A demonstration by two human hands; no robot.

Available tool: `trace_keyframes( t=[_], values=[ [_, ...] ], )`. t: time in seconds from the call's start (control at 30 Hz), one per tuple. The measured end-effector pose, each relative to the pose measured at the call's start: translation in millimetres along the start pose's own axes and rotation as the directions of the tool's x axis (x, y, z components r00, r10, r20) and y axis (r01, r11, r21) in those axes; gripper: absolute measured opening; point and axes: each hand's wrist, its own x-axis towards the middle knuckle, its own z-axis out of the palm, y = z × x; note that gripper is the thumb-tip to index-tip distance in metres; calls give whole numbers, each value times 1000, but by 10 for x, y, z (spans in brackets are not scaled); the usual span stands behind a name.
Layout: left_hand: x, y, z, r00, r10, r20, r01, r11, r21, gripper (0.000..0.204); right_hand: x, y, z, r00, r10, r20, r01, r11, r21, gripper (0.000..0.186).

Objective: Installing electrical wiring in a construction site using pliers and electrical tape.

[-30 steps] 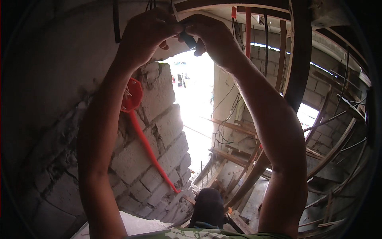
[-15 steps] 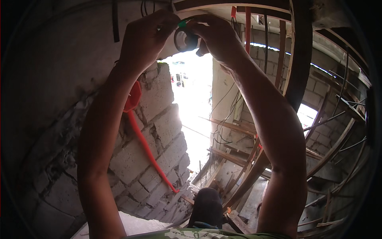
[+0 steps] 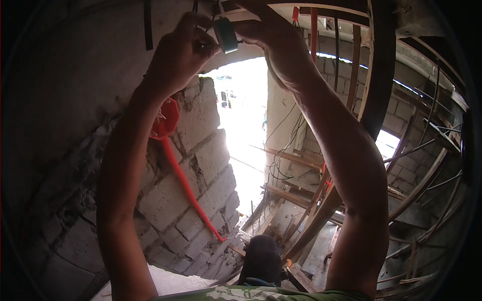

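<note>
My left hand (image 3: pixel 183 52) is raised at the top, fingers curled closed beside a small tape roll (image 3: pixel 225 35) with a green face; what they pinch is too small to make out. My right hand (image 3: pixel 276 42) is just right of the roll, fingers stretched out and partly beside it; I cannot tell which fingers support it. Dark wires (image 3: pixel 195 6) hang above my left hand at the overhead edge.
A rough block wall (image 3: pixel 198 115) holds a red junction box (image 3: pixel 169 120) with red conduit (image 3: pixel 183 178) running down. A bright opening lies centre. Timber posts (image 3: pixel 376 60), loose wires and crossed planks (image 3: pixel 296 198) fill the right and below. My dark-clad knee (image 3: pixel 259 256) shows below.
The roll has turned and moved slightly left and up between my hands. My right hand's fingers have straightened and lifted from their curled grip; my left hand's fingers have shifted around the roll's left side.
</note>
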Motion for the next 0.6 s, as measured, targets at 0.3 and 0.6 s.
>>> trace_keyframes(
  t=[0.3, 0.6],
  values=[
    [19, 75, -32, 1000, 21, -8, -23, 931, -364, 67, 35, 246, -200, 994, 11, 113, -5, 998, -57, 90],
    [37, 87, 117, 997, 11, -78, -26, 981, -190, 15, 17, 17, 89, 985, 91, -144, -162, 756, -634, 89]
  ],
)
